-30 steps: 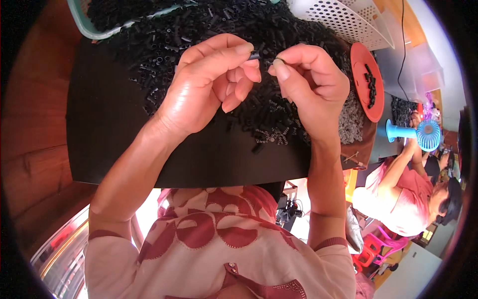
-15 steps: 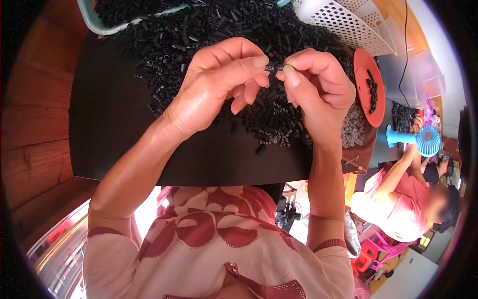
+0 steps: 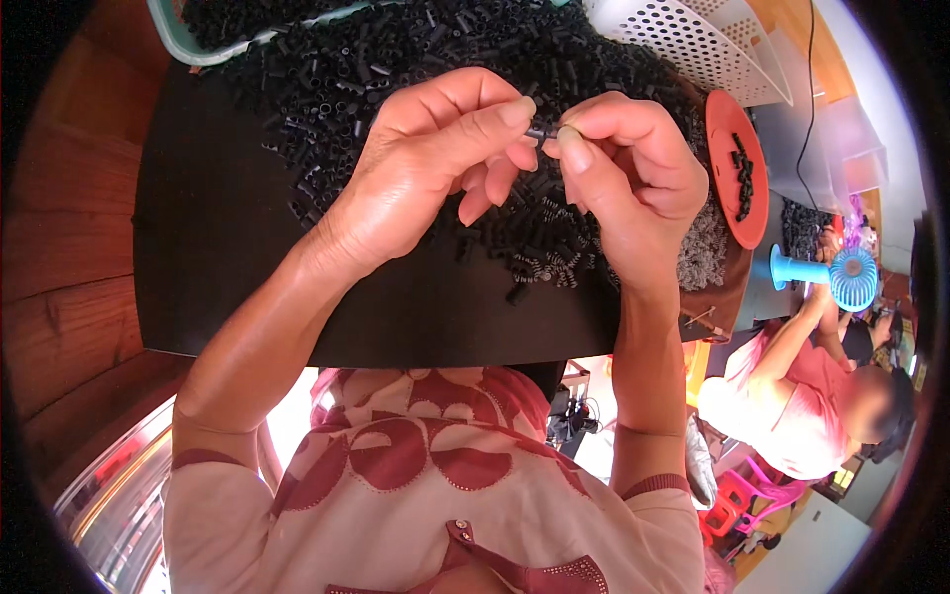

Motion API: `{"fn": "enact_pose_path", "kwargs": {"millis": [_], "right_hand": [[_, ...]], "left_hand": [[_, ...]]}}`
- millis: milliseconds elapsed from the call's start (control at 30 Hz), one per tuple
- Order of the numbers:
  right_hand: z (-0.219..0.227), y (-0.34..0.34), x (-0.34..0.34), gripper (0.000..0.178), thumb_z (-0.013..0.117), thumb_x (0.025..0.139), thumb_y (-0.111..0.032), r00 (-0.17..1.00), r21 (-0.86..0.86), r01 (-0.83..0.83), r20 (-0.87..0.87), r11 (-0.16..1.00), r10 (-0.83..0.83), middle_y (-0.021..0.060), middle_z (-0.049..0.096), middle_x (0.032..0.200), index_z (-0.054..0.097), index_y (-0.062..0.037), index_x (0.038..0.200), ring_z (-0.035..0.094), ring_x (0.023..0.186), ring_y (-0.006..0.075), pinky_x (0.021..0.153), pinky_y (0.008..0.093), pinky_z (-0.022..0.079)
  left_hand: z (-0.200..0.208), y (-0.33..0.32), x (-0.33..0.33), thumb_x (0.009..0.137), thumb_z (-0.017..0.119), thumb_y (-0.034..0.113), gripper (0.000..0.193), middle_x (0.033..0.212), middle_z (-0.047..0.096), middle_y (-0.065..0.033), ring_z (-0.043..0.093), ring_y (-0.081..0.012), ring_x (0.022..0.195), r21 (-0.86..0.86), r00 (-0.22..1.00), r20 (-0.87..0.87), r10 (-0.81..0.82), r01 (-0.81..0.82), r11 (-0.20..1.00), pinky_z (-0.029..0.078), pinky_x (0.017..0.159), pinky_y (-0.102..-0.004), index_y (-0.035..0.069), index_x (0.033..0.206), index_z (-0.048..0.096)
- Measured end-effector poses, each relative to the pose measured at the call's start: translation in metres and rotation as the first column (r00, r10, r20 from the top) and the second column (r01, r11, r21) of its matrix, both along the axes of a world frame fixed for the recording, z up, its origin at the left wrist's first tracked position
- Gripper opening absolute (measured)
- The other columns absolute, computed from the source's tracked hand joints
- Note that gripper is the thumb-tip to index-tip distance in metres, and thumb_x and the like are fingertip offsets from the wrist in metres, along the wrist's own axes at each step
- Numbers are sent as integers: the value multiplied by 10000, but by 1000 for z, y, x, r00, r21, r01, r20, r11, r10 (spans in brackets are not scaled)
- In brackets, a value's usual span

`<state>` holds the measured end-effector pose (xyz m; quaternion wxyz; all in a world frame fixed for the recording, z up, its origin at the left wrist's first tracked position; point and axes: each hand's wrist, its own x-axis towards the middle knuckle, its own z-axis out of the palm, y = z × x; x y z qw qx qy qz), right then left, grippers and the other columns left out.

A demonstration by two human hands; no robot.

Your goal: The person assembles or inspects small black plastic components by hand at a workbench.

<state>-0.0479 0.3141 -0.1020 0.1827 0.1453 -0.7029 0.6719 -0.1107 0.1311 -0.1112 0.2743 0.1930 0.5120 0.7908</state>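
Both hands meet over the table, fingertips nearly together. My left hand (image 3: 421,163) pinches one end of a small black tubular piece (image 3: 539,133) between thumb and forefinger, its other fingers loosely curled. At the opposite end, the thumb and forefinger of my right hand (image 3: 638,173) are closed on it. Whether this is one piece or two joined ones, I cannot tell; the fingertips cover much of it. Beneath and beyond lies a wide heap of similar black tubular pieces (image 3: 327,104). Small metal coil springs (image 3: 556,265) are mixed with black pieces just below my hands.
A red oval dish (image 3: 727,124) at the right holds several black pieces. Beside it is a grey pile of what look like springs (image 3: 701,259). A white perforated basket (image 3: 658,35) and a teal tray (image 3: 183,45) stand behind. Farther right are a blue fan (image 3: 851,279) and another person (image 3: 792,406).
Both hands stay almost in place. A little more of the black piece shows between the fingertips, and my left fingertips have shifted slightly.
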Motion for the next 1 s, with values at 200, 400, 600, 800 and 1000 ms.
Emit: {"fn": "enact_pose_path", "kwargs": {"millis": [200, 400, 600, 800, 1000], "right_hand": [[-3, 0, -1, 144, 681, 935, 70, 999, -4, -14, -30, 1000, 14, 4, 661, 915, 652, 0, 1057, 575, 752, 17, 643, 174, 451], [-5, -1, -1, 148, 672, 937, 76, 998, -4, -26, -66, 1000, 25, 29, 671, 941, 644, 6, 1065, 617, 796, 38, 667, 181, 471], [-7, -4, -2, 158, 666, 941, 86, 996, 21, -11, -86, 1000, 13, 50, 682, 953, 624, 4, 1070, 675, 865, 72, 705, 194, 512], [-6, -4, -1, 142, 672, 948, 74, 996, 63, -2, -86, 998, 7, 55, 684, 949, 620, 4, 1060, 691, 865, 84, 703, 192, 518], [-6, -3, -1, 137, 671, 950, 75, 996, 65, -18, -84, 998, 23, 55, 684, 933, 621, 6, 1057, 691, 853, 80, 684, 185, 509]], "left_hand": [[-2, 1, 2, 1067, 575, 246, 203, 845, 703, -28, 542, -63, 559, 19, 1000, 23, 9, -10, 1000, 365, 426, -199, 58, 1055, 652], [-6, 2, 1, 1077, 562, 270, 227, 859, 698, -23, 535, -59, 559, 30, 1000, -7, -11, 11, 999, 356, 423, -202, 61, 1046, 645], [-8, 4, 2, 1082, 553, 286, 246, 851, 692, -22, 524, -59, 546, 51, 1000, -6, 0, 0, 999, 351, 419, -199, 63, 1033, 643], [-10, 3, 2, 1081, 557, 297, 257, 846, 684, -18, 504, -58, 525, 51, 1000, -31, 7, -5, 999, 339, 407, -198, 63, 1022, 645], [-8, 3, 3, 1078, 563, 294, 254, 843, 688, -21, 487, -54, 511, 31, 997, -69, 28, -26, 999, 329, 404, -196, 64, 1016, 652]]}}
